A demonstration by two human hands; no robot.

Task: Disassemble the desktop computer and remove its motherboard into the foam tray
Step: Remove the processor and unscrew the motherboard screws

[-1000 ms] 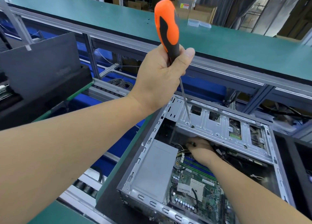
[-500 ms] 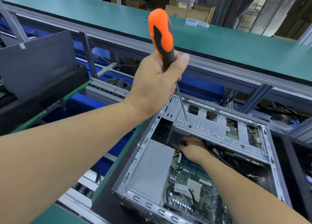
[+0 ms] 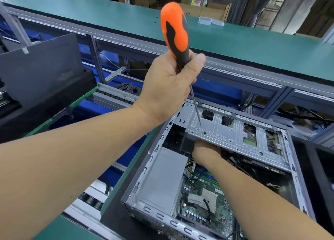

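The open desktop computer case (image 3: 144, 169) lies on its side at lower right. Its green motherboard (image 3: 202, 200) shows inside, beside a grey power supply box (image 3: 162, 182). My left hand (image 3: 169, 84) grips an orange and black screwdriver (image 3: 176, 33) held upright; its thin shaft comes down onto a screw in the silver drive bracket (image 3: 235, 131). My right hand (image 3: 206, 151) reaches under that bracket's near edge, among the cables. Its fingers are hidden by the bracket.
A black foam tray (image 3: 41, 71) stands tilted at left on the conveyor. A long green workbench (image 3: 235, 44) runs across the back, with a small clear box (image 3: 205, 20) on it. Coiled cable (image 3: 129, 87) lies below the bench frame. A black panel (image 3: 321, 167) borders the case at right.
The view has shifted slightly. My left hand keeps the screwdriver on the same bracket screw. My right hand has slid further under the bracket, so its fingers no longer show.
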